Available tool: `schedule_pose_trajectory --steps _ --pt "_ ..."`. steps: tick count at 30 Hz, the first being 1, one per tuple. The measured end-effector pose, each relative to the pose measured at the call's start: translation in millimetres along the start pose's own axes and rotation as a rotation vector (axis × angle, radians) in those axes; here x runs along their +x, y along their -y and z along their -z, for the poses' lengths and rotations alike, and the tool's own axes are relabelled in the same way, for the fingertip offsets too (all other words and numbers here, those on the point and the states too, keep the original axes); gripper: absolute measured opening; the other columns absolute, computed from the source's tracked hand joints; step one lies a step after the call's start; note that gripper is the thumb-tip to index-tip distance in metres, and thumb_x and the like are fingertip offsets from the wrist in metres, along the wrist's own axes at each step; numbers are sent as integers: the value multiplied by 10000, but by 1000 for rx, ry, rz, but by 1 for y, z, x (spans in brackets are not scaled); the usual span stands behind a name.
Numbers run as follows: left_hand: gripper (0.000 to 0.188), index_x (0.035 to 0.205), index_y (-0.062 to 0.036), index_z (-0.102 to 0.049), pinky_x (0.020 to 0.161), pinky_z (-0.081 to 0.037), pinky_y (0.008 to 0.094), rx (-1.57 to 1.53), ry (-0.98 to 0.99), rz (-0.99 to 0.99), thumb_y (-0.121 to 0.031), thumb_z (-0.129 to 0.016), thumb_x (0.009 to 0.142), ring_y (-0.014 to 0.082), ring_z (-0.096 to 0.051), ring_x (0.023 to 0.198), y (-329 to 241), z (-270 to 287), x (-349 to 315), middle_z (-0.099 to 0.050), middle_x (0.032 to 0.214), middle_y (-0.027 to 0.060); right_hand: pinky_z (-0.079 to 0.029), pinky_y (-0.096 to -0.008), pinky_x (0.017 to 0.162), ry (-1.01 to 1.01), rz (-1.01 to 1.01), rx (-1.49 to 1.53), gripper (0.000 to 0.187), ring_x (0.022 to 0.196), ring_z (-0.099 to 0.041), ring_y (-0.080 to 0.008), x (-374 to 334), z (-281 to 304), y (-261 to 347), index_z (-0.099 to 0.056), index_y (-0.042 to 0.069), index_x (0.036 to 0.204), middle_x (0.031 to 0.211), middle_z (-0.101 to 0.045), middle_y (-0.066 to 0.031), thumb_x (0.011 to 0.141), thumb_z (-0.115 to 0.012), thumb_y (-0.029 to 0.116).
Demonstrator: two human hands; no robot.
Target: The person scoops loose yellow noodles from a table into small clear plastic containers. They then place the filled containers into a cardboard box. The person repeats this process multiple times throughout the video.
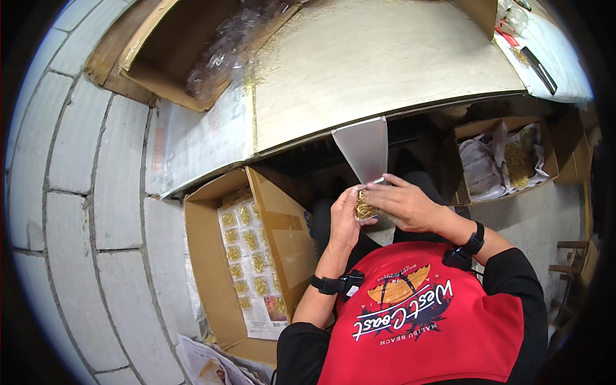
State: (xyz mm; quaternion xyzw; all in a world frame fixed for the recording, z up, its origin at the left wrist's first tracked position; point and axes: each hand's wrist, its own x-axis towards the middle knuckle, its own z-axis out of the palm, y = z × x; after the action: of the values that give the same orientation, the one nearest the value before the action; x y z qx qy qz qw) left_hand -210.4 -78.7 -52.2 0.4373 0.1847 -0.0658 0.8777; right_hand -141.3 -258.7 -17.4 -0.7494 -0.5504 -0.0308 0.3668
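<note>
Both hands meet just below the bench (385, 64) front edge. Left hand (345, 218) cups a small clear bag of gold-coloured pieces (364, 208) from behind; right hand (407, 204) pinches its top, fingers closed on it. A metal chute (366, 149) hangs off the bench edge, its tip just above the bag. Open cardboard box (256, 256) of packed bags sits at left — little free room between box flap and hands.
</note>
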Motion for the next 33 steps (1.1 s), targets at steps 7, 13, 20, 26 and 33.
schedule_pose_trajectory --steps 7,13,20,26,33 --pt "336 1151 -30 -526 540 -597 297 36 -34 -37 -303 -443 972 167 -668 770 -4 0 -1 -640 961 93 -343 -456 1043 -161 -69 24 410 1221 -483 -271 3 9 -1 -536 52 1214 1248 -545 -131 813 -613 84" --pt "365 1172 -21 -512 573 -602 314 -11 13 -67 -314 -403 984 179 -663 843 -16 -2 -4 -622 1047 109 -332 -461 1050 51 11 6 428 1219 -474 -279 8 -2 3 -513 49 1230 1281 -516 -141 817 -616 90" --pt "597 1329 -5 -342 963 -463 457 -268 307 -16 -94 -535 772 296 -492 1195 -27 1 -13 -452 1299 181 -431 -443 967 -281 -106 88 375 1064 -583 -321 7 13 -1 -552 14 1159 1166 -593 -157 791 -623 19" --pt "635 1323 -15 -348 973 -462 440 -186 218 -72 49 -548 723 297 -495 1192 -28 -1 -19 -463 1284 167 -485 -389 877 -312 -173 88 399 1018 -595 -337 -4 14 -4 -559 -2 1144 1132 -602 -167 750 -612 -28" --pt "512 1310 -32 -365 918 -510 391 -113 182 -134 -68 -584 850 257 -538 1141 -49 6 -31 -483 1264 139 -490 -365 863 -322 -187 131 406 1030 -597 -327 3 15 -4 -564 2 1143 1126 -605 -175 745 -592 -74"
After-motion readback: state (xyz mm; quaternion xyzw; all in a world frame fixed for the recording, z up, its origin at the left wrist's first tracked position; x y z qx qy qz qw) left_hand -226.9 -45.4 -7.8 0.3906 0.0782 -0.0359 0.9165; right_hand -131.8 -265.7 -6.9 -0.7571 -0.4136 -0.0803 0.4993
